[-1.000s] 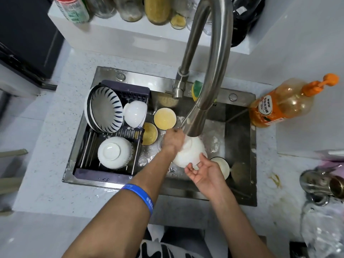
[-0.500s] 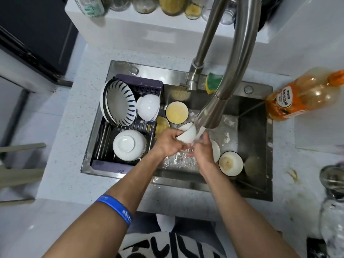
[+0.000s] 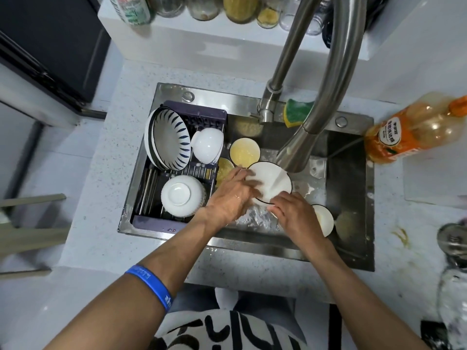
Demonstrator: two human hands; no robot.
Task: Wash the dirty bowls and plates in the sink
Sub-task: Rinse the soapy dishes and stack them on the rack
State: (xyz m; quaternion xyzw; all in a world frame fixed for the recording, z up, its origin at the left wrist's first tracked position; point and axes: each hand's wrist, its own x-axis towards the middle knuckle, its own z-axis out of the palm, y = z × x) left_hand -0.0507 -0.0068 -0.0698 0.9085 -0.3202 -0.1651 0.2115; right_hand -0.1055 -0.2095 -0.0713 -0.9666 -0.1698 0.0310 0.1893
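Both hands gripped a round white glazed plate (image 3: 274, 181) with a thin black rim, held tilted over the steel sink (image 3: 351, 198) under the curved brushed-metal faucet (image 3: 326, 97). Left hand (image 3: 231, 195) had fingers over its face; right hand (image 3: 295, 215) pinched the near edge. Ribbed drying rack (image 3: 202, 114) held glossy bowls.
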